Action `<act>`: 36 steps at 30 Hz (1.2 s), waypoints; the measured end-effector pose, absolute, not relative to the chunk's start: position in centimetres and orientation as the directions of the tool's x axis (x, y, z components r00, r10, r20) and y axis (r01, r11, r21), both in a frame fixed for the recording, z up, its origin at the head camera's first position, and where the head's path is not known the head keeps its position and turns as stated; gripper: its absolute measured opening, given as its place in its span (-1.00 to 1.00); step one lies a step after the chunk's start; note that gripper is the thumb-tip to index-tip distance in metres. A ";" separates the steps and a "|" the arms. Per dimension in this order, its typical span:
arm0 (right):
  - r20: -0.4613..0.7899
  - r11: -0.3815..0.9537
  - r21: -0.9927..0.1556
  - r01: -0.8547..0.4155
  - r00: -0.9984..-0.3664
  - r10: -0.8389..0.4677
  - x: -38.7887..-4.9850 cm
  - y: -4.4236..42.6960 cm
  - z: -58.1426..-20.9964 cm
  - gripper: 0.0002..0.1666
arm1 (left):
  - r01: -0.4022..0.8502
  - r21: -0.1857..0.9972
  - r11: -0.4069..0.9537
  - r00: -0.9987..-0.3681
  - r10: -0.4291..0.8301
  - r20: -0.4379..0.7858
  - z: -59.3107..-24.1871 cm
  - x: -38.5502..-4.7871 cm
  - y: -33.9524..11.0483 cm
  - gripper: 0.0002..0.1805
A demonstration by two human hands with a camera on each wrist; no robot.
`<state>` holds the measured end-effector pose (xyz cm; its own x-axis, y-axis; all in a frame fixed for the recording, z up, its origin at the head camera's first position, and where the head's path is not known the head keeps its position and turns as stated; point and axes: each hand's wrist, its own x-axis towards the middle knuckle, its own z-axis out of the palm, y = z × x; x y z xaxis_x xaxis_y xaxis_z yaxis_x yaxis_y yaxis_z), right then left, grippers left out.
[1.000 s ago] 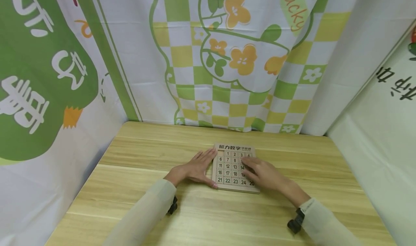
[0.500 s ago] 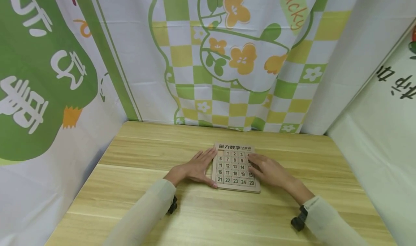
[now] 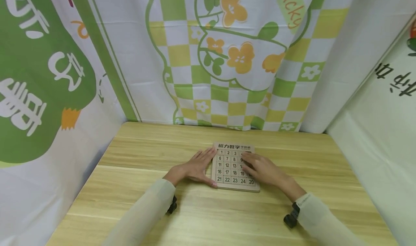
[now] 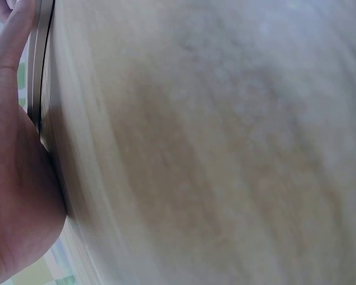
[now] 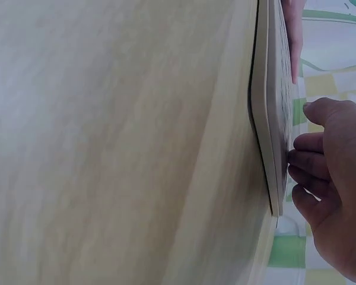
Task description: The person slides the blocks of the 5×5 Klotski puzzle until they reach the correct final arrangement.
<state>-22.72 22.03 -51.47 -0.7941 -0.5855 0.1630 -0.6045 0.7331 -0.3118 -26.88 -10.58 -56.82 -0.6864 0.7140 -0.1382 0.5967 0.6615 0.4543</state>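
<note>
A wooden number sliding puzzle (image 3: pixel 224 186) lies flat on the table, with Chinese print along its top border. Its numbered tiles stand in rows, and 1, 2 and 3 begin the top row at the left. My left hand (image 3: pixel 196 168) rests along the puzzle's left edge, fingers straight near the upper corner and thumb at the lower one. Over the right-hand columns is my right hand (image 3: pixel 264 170), its fingertips at the top row, covering several tiles. In the right wrist view the right hand's (image 5: pixel 338 172) fingers are loosely bent against the puzzle's (image 5: pixel 267 113) top face.
The wood-grain table (image 3: pixel 146 141) reaches back to a patterned curtain (image 3: pixel 237 108). White cloth walls close in both sides. A dark wrist device (image 3: pixel 291 217) sits on the right wrist, and another wrist device (image 3: pixel 173 205) on the left.
Tiles 1, 2 and 3 have slid left, and the gap at the top-left corner is filled. My right hand went slightly right, then back left. The left hand stays put.
</note>
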 end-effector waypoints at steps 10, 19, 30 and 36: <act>0.156 0.725 -0.326 -0.606 -0.791 -0.591 -22.9 21.6 -51.6 -0.37 | 0.599 0.463 0.653 -0.686 0.717 -0.124 -56.3 -26.6 -10.7 0.61; 0.220 0.694 -0.295 -0.656 -0.754 -0.619 -22.1 22.6 -51.1 -0.39 | 0.590 0.460 0.664 -0.688 0.712 -0.144 -56.1 -26.4 -10.5 0.60; 0.218 0.707 -0.271 -0.653 -0.757 -0.616 -19.8 24.1 -50.3 -0.37 | 0.584 0.457 0.671 -0.692 0.705 -0.151 -56.0 -26.5 -10.5 0.60; 0.206 0.696 -0.255 -0.671 -0.741 -0.639 -18.3 24.5 -50.4 -0.35 | 0.591 0.455 0.666 -0.697 0.705 -0.127 -56.9 -26.9 -10.6 0.59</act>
